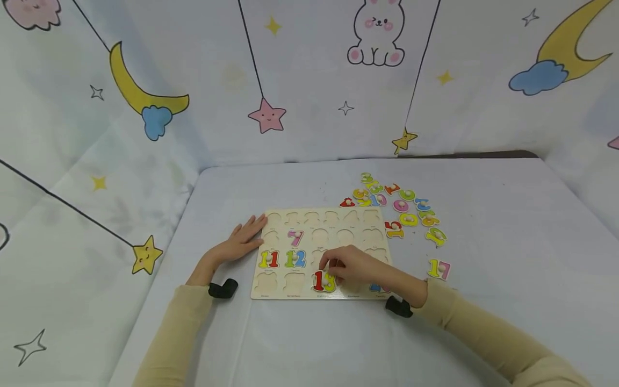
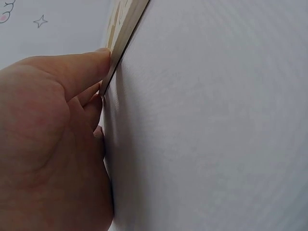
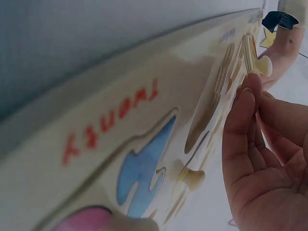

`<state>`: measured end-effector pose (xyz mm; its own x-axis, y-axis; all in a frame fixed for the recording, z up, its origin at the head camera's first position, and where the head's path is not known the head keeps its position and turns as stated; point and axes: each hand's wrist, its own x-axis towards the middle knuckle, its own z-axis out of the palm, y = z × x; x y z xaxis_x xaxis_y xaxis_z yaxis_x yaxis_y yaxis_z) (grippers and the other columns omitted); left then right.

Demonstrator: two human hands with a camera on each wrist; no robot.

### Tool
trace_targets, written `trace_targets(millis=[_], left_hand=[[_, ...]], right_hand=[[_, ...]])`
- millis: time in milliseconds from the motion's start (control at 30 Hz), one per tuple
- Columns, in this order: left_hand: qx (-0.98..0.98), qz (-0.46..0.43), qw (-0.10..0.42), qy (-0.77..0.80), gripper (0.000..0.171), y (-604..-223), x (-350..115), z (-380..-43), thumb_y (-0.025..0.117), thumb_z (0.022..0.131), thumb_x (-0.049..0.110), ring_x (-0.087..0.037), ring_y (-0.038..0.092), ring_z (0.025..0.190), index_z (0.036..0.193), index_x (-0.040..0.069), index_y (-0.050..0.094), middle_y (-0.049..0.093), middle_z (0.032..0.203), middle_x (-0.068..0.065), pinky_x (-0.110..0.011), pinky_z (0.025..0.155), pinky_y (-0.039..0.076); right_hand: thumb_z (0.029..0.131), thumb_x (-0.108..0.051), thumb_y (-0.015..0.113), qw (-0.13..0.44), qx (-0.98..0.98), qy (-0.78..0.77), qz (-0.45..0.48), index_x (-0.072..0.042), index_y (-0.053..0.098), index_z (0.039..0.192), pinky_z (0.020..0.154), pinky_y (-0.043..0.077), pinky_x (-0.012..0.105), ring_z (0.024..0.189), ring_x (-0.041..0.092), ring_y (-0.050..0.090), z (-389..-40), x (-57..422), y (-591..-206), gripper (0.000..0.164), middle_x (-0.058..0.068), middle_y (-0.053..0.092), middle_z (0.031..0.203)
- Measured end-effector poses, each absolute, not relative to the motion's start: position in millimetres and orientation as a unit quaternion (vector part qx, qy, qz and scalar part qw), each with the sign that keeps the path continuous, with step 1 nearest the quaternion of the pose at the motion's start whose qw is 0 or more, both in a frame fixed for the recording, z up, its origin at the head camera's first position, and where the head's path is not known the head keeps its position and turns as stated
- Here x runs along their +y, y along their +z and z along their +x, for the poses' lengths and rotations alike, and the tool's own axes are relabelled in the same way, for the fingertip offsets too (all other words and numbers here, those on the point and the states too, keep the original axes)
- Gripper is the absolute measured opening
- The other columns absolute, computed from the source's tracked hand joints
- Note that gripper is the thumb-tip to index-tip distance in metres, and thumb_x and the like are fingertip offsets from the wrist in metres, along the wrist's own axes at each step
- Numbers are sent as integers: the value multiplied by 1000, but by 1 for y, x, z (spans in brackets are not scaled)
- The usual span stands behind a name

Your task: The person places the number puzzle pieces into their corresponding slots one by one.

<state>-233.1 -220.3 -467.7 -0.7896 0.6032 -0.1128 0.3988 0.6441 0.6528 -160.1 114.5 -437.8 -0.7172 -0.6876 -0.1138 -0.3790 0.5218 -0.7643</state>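
While my left hand (image 1: 235, 244), fingers spread, touches the board (image 1: 281, 272) at its left edge, my right hand (image 1: 355, 265) bends its fingers at the red-and-yellow number (image 1: 323, 281) on the bottom row; I cannot tell whether they pinch it. They partly hide the neighbouring slot (image 1: 349, 291). Loose numbers (image 1: 401, 206) crowd the counter (image 1: 309, 333) beyond.

Through my right wrist camera I see a bare right hand (image 3: 269, 168), its fingertips just beside a round, pale wooden knob (image 3: 263, 66). Nearer, a pale wooden board (image 3: 187, 72) holds a flat blue piece (image 3: 144, 166) beside inverted red lettering (image 3: 110, 122), "Twenty".
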Motion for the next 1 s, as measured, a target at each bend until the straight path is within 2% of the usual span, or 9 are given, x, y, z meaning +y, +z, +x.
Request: trace_targets(millis=[300,600,867,1000], left_hand=[[888,286,158,324,63,-467,-221,-233,44,101,26,-30,-6,139,150,5,12,6,155,-12,-51,106,-10],[893,278,162,316,62,-466,-220,-232,43,101,27,-26,-6,140,151,8,11,6,155,-9,-47,107,-9],[893,277,162,315,62,-466,-220,-233,43,101,26,-25,-6,140,151,8,12,6,155,-8,-48,107,-9],[894,276,162,314,62,-467,-220,-232,44,101,26,-27,-6,140,151,8,12,6,155,-9,-48,107,-9]], right_hand=[[91,-4,60,196,866,-355,-291,-15,65,94,59,47,26,60,10,55,-156,109,-438,13,-5,56,72],[90,-9,64,166,895,-292,-295,-17,66,91,65,45,25,74,11,49,-152,104,-436,9,-10,52,79],[88,-11,67,128,911,-215,-329,-11,72,100,68,45,22,74,9,50,-145,100,-432,13,-8,54,85],[87,-11,68,106,918,-159,-348,-11,71,103,63,45,21,70,9,49,-142,97,-433,16,-6,53,84]])
